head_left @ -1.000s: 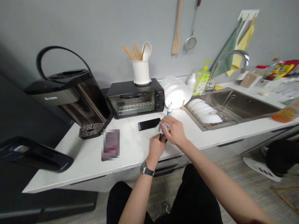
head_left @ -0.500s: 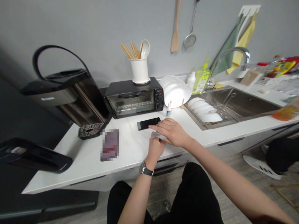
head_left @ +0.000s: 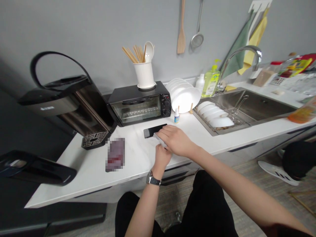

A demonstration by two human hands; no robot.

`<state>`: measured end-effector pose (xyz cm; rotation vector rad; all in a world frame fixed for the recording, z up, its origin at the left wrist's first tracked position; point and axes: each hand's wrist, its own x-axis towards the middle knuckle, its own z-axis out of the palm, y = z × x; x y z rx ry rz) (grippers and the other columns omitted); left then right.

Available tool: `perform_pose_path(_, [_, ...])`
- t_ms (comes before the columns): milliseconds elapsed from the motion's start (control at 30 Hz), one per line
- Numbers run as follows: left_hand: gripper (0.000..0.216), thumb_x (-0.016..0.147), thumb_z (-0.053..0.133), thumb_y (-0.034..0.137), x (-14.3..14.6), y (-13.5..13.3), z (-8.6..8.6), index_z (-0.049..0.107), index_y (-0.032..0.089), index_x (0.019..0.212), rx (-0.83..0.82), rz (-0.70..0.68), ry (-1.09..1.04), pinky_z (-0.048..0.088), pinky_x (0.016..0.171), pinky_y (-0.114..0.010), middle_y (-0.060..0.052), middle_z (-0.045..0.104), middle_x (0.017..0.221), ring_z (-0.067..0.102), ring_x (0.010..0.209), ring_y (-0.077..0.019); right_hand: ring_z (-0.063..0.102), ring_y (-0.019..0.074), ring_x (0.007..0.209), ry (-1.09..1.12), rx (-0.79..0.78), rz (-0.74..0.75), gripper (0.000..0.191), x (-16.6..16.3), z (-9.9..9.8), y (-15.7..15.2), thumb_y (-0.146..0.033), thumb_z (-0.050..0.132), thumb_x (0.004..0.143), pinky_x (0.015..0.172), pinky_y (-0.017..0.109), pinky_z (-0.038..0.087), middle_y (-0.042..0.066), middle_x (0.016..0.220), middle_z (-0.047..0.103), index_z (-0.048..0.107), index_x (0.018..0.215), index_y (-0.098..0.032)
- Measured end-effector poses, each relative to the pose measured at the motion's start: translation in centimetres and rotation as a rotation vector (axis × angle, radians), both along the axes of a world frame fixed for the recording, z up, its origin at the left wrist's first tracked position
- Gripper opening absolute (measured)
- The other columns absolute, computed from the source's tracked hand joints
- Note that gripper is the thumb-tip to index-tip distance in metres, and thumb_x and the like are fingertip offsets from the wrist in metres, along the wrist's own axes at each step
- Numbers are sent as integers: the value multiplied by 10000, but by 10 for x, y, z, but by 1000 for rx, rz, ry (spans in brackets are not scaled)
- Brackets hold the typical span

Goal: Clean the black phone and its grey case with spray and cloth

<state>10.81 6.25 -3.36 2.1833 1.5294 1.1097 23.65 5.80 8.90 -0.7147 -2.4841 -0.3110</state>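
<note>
Right hand [head_left: 176,141], fingers flat, presses a soft pale wiping cloth [head_left: 160,140] beside the rigid, slippery black glass-faced phone [head_left: 155,130], best gripped by its edges; left hand [head_left: 161,157] is curled below, its hold hidden.

On the table [head_left: 138,158], the phone [head_left: 155,130] lies in front of the toaster oven [head_left: 140,106]; the right hand [head_left: 175,141] rests just before the phone, over a cloth [head_left: 160,141], with the left hand [head_left: 161,157] nearer the table's front edge, beneath it; a utensil holder [head_left: 144,74] stands on the toaster oven; the water dispenser [head_left: 71,102] sits left of the oven; a small bottle [head_left: 176,116] stands right of the oven, before the plates [head_left: 185,97]; the sink [head_left: 249,108] lies further right, holding bowls [head_left: 216,116] at its left end; the soap bottle [head_left: 210,83] stands behind the sink, beside the faucet [head_left: 243,57].
</note>
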Motion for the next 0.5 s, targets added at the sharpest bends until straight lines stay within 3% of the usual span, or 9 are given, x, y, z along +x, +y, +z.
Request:
perform_pose_path(100, [208,743,546,22,2,-1,1,646,184,658,10,-16,7,539,687,-325,-98,723,666,715,698,-247,604,263,937,250,57,52,237,11,-22,8,-348,503,1029,893,418,463,100,993,699,644,1131,-186])
perform_pose_path(233, [231,834,528,47,4,-3,6,722,166,873,10,-33,-7,571,772,-333,-117,791,853,755,809,-255,612,287,968,481,-60,-218,405,14,-30,6,-564,617,941,854,414,479,110,1038,677,613,1123,-202])
perform_pose_path(367, [235,922,506,117,2,0,6,709,157,1032,21,1,-80,585,765,-323,-126,797,941,758,850,-252,600,294,896,374,-113,-373,369,2,-9,3,-550,639,913,865,432,466,101,915,669,624,962,-185])
perform_pose_path(433, [205,900,533,117,0,2,3,702,161,1008,43,7,-65,585,751,-325,-110,780,868,746,824,-252,597,293,904,263,-114,-330,260,-5,1,3,-434,630,926,897,439,463,112,906,676,634,926,-174])
perform_pose_path(500, [165,849,567,96,-1,5,-1,696,176,914,63,17,-27,581,748,-330,-88,742,760,732,796,-255,600,276,898,137,-114,-189,129,-9,8,5,-294,614,913,958,440,454,110,911,689,649,921,-171])
